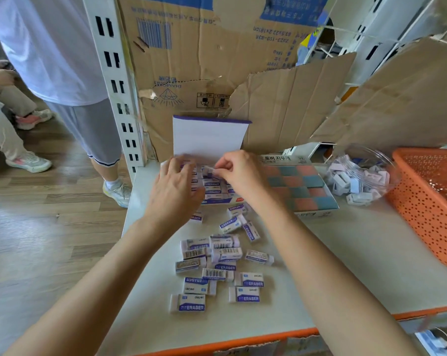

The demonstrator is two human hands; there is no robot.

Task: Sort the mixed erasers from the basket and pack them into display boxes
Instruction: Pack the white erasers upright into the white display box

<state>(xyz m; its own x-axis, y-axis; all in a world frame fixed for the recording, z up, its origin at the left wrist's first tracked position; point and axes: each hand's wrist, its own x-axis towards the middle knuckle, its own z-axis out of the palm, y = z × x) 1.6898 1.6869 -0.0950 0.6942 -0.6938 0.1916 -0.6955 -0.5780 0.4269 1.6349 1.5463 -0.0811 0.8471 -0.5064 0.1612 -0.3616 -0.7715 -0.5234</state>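
Observation:
Several white erasers in blue-and-white sleeves (218,268) lie loose on the pale table top. Behind them stands an open white display box (225,200) with its lid (209,137) raised, partly filled with the same erasers. My right hand (239,173) pinches one eraser (209,171) over the box. My left hand (174,187) is spread over the box's left side, fingers fairly straight and blurred, hiding that part. A second box (317,211) to the right holds red and teal erasers.
A clear bowl (363,181) of small pale erasers sits at the right, beside an orange perforated basket (427,201). Torn cardboard (281,104) and a white shelf post (114,80) stand behind. A person in a white shirt (50,47) stands at the left on wooden flooring.

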